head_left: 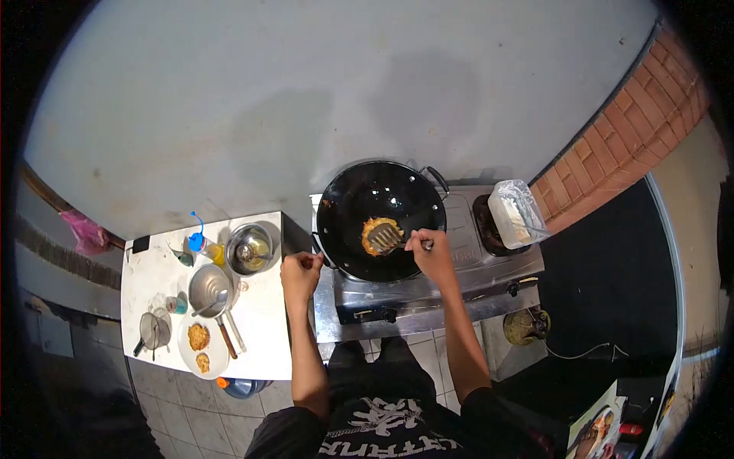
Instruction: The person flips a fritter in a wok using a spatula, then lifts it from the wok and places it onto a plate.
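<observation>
My right hand (432,252) is closed around the handle of a slotted metal spatula (386,238). The spatula's head rests on a browned fritter (374,232) inside a large black wok (348,195), covering part of it. At the wok's left side, my left hand (302,277) is curled closed, fingertips pinched at the wok's loop handle (320,246). The wok sits on the left burner of a silver gas stove (459,260).
Left of the stove, a white table (264,321) bears a plate (218,359) with fried pieces, a saucepan (200,287), a metal bowl (237,260), a strainer (155,330) and an oil bottle (208,249). A plastic container (501,206) stands over the right burner. Below is a gas cylinder (520,327).
</observation>
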A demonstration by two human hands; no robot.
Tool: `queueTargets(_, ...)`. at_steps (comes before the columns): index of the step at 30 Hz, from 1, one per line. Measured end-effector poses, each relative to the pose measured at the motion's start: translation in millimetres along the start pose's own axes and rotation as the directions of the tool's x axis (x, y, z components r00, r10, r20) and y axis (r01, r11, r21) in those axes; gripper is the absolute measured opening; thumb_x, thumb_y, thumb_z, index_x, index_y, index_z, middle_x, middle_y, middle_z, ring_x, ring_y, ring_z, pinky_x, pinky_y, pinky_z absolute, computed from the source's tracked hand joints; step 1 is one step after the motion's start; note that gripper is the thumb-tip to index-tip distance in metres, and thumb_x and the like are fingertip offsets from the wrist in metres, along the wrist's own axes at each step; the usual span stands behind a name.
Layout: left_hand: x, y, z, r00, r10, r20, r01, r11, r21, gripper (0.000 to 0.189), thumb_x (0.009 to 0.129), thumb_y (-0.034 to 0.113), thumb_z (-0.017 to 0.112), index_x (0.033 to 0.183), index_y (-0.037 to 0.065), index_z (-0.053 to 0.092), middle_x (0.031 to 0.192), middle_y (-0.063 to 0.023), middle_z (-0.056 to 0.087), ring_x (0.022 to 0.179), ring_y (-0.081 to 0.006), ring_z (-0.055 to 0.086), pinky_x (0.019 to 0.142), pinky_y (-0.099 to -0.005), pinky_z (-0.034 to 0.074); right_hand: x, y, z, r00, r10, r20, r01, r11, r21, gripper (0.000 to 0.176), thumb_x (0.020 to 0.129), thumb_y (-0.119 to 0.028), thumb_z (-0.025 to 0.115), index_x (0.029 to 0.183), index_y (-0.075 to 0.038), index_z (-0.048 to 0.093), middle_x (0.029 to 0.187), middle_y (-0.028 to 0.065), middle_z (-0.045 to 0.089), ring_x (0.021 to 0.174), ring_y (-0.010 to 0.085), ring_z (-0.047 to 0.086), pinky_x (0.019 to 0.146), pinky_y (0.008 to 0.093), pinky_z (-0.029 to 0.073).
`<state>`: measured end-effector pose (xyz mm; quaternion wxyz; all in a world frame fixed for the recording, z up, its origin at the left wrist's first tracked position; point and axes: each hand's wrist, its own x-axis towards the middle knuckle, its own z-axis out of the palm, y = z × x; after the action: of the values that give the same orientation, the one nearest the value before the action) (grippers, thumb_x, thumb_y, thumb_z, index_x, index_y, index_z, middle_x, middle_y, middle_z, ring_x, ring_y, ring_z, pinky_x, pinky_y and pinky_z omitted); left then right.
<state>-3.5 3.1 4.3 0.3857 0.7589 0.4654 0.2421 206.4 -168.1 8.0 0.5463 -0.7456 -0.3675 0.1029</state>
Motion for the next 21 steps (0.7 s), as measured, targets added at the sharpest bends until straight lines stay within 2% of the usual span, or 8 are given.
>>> queueTargets(2,-2,7,-2,1.0,-0.009,-0.026,0.009,1.0,0.017,0.025,0.079,0.022,0.073,0.078,-0.003,0.07,0.068,-0.0153,0.068,0.063,-0.025,0.068,0.063,-0.0333,0.05,4,0,-5,0.999,-0.005,-0.038,0.006,1.0,0.027,0.03,0.092,-0.006,0.052,0.065,0.005,0.059,0.058,0.0046,0.059,0.056,0.006,0.052,0.053,0.0241,0.041)
queueTargets(3,-3,7,-1,0.999,-0.013,-0.035,0.014,1.0,0.023,0.025,0.079,0.022,0.073,0.078,-0.003,0.07,0.068,-0.0153,0.068,0.063,-0.025,0.068,0.063,-0.0333,0.05,6,-2,-7,1.0,-0.008,-0.03,0.009,0.999,0.034,0.03,0.092,-0.006,0.052,0.065,0.005,0.059,0.058,0.0046,0.059,0.056,0.006,0.052,0.053,0.0241,0.041)
queueTargets(5,-2,5,3,0.998,-0.032,-0.048,0.033,0.999,0.024,0.025,0.079,0.023,0.073,0.08,-0.002,0.07,0.07,-0.0155,0.069,0.065,-0.0254,0.068,0.064,-0.0336,0.051,14,-7,-7,1.0,0.008,0.008,-0.008,1.0,0.01,0.023,0.089,-0.006,0.055,0.071,0.006,0.063,0.065,0.014,0.066,0.06,0.0201,0.065,0.058,0.0314,0.049)
queueTargets(6,-3,7,3,0.997,-0.036,-0.063,0.038,0.999,0.027,0.025,0.079,0.023,0.073,0.08,-0.002,0.07,0.07,-0.0155,0.069,0.065,-0.0254,0.068,0.064,-0.0336,0.051,16,7,2,1.0,-0.017,-0.008,0.018,0.996,0.091,0.023,0.089,-0.006,0.056,0.071,0.006,0.063,0.065,0.0147,0.066,0.061,0.0211,0.066,0.059,0.032,0.049)
queueTargets(10,-7,10,6,0.993,-0.051,-0.11,0.06,0.995,0.081,0.025,0.079,0.022,0.073,0.083,-0.002,0.071,0.074,-0.0163,0.069,0.068,-0.0264,0.069,0.067,-0.0331,0.052,15,16,2,0.991,-0.13,0.021,0.125,0.982,0.143,0.025,0.089,-0.007,0.056,0.069,0.006,0.06,0.063,0.0153,0.064,0.059,0.0204,0.065,0.057,0.0319,0.048)
queueTargets(14,-9,14,8,0.98,-0.124,-0.155,0.137,0.988,0.076,0.025,0.079,0.022,0.073,0.084,-0.002,0.071,0.075,-0.0166,0.07,0.07,-0.0279,0.069,0.068,-0.0332,0.052,23,10,-19,0.995,-0.015,0.095,0.006,0.995,0.099,0.025,0.089,-0.007,0.056,0.068,0.006,0.061,0.06,0.0139,0.063,0.056,0.0186,0.063,0.056,0.0328,0.047)
queueTargets(17,-13,19,10,0.977,-0.095,-0.19,0.114,0.989,0.095,0.026,0.079,0.022,0.072,0.085,-0.003,0.071,0.075,-0.0169,0.069,0.07,-0.0285,0.069,0.068,-0.0341,0.052,28,16,-12,0.994,-0.089,0.071,0.078,0.986,0.148,0.025,0.089,-0.008,0.056,0.069,0.005,0.061,0.06,0.0141,0.063,0.056,0.0197,0.063,0.056,0.0328,0.047)
queueTargets(21,-16,23,14,0.963,-0.079,-0.256,0.106,0.99,0.094,0.025,0.08,0.021,0.071,0.085,-0.004,0.07,0.075,-0.0171,0.069,0.069,-0.0288,0.069,0.067,-0.0347,0.051,24,17,-12,0.981,-0.121,0.153,0.101,0.986,0.132,0.021,0.088,-0.007,0.057,0.072,0.005,0.062,0.065,0.0162,0.065,0.06,0.0239,0.066,0.058,0.0327,0.049)
